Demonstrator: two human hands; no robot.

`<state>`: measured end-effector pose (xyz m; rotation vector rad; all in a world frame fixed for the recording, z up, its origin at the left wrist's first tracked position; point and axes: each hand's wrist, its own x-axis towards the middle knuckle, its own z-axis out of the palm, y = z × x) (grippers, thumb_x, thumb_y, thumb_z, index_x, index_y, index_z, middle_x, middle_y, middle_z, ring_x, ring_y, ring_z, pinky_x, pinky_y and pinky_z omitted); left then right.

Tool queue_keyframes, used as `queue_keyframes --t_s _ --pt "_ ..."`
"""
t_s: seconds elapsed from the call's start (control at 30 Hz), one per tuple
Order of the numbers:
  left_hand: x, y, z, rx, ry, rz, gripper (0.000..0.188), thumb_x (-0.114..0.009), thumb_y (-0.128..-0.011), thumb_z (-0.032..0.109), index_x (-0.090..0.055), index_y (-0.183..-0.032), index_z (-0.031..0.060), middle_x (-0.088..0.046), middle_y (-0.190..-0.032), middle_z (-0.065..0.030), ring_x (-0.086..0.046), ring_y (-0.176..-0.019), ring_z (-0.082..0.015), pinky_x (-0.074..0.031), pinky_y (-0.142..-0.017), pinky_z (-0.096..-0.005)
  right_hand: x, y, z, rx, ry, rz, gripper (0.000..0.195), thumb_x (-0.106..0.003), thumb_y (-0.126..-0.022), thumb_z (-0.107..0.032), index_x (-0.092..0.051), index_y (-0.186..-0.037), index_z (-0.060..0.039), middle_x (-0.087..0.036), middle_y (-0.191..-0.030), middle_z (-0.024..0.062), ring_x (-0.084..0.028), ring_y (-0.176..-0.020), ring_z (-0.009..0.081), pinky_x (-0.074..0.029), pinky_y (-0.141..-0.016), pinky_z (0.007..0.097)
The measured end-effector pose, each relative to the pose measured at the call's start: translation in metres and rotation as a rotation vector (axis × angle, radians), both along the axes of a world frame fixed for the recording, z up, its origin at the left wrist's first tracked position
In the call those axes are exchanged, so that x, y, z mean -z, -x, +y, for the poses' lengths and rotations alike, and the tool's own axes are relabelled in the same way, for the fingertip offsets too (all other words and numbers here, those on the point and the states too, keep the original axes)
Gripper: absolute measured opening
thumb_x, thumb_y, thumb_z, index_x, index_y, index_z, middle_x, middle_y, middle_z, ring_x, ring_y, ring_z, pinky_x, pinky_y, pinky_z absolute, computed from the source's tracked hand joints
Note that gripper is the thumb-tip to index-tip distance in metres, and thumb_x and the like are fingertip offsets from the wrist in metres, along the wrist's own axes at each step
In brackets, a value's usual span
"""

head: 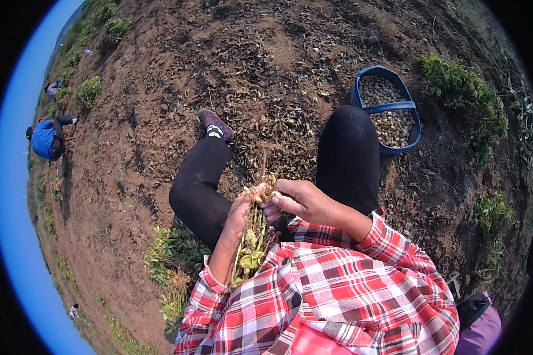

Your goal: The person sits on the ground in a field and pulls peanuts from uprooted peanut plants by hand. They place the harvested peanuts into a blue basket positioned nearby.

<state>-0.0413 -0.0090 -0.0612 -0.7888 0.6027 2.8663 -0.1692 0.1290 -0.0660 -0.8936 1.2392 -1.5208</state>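
Note:
My left hand (pixel 244 208) is closed around the stems of an uprooted peanut plant (pixel 251 255), whose yellow-green leaves hang back along my forearm towards my shirt. Pods and thin roots stick out at the top of the bunch, above my fingers. Against these pods (pixel 270 183) my right hand (pixel 295 199) has its thumb and fingers bent, pinching at the root end; the exact pod between them is hard to make out. Past my right knee stands a blue bucket (pixel 416 128) with a handle across it, holding many peanut pods (pixel 382 91).
Dry leaves and clods cover the soil (pixel 271 53). Pulled peanut plants lie at the right (pixel 466 88) and beside my left thigh (pixel 164 253). A person in blue (pixel 46 138) bends over far left, with other people beyond. A purple item (pixel 482 328) is behind me, lower right.

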Motion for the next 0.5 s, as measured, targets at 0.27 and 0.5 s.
queue_keyframes --t_s 0.27,0.5 --pt "0.001 -0.003 -0.009 -0.135 -0.101 0.008 0.025 -0.046 -0.099 0.026 -0.041 -0.083 0.0078 -0.037 -0.07 -0.0012 -0.04 -0.066 -0.015 -0.038 -0.062 -0.0295 -0.01 0.018 0.027 0.111 -0.046 -0.665 0.014 -0.046 -0.095 -0.013 -0.056 -0.098 -0.0028 -0.049 -0.078 -0.0004 -0.036 -0.057 0.0024 -0.03 -0.05 0.0174" --pt "0.003 -0.003 -0.006 0.008 0.394 -0.215 0.025 -0.046 -0.099 0.022 -0.055 -0.107 0.0002 -0.059 -0.087 -0.0063 -0.061 -0.071 -0.0153 -0.053 -0.064 -0.0284 -0.016 -0.004 -0.002 0.178 0.019 0.444 0.026 -0.064 -0.083 -0.005 -0.055 -0.108 -0.0035 -0.056 -0.088 0.01 -0.064 -0.077 0.0221 -0.052 -0.063 0.0336"
